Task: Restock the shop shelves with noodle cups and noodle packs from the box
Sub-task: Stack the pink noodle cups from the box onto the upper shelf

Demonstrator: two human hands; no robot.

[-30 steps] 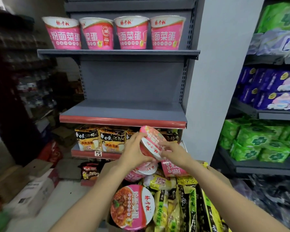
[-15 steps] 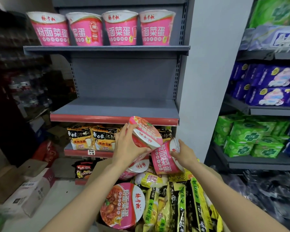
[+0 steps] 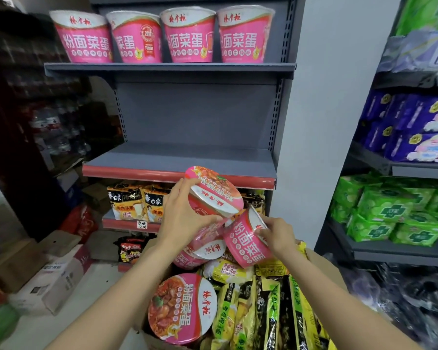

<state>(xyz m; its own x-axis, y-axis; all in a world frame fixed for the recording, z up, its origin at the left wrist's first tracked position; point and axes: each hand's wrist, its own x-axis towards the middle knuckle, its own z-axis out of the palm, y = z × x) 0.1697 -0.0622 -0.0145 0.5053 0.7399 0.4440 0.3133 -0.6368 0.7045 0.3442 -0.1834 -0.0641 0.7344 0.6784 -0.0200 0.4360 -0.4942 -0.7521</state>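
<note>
Currently, lift phase: each hand carries one noodle cup out of the box point(image 3: 321, 263) toward the bare grey middle shelf point(image 3: 180, 157).

Left hand point(image 3: 185, 218): fingers wrapped round the tilted upper cup point(image 3: 214, 195), thumb under the body, lid facing the camera. Judgement: turn it upright before the red shelf lip, hold by the wall rather than the film lid, and seat it at the left end so the row fills rightward like the four cups on the top shelf point(image 3: 162, 36).

Right hand point(image 3: 278, 236): fingers pinching the rim of the second cup point(image 3: 245, 238), which lies on its side just beside, likely touching, the first. Rim grip looks less secure; judgement: shift to the body before raising it.

Materials: cups are tapered, pink-printed, glossy, apparently thin-walled, with flat peel lids; squeezing hard would probably dent them. Another cup point(image 3: 182, 306) lies lid-up in the cardboard box beside slick yellow-and-black noodle packs point(image 3: 268, 314), soft, crinkly pillow shapes standing on edge. Shelves are painted metal, matte grey. Farther right, green wrapped packs point(image 3: 390, 213) sit on a neighbouring shelf.
</note>
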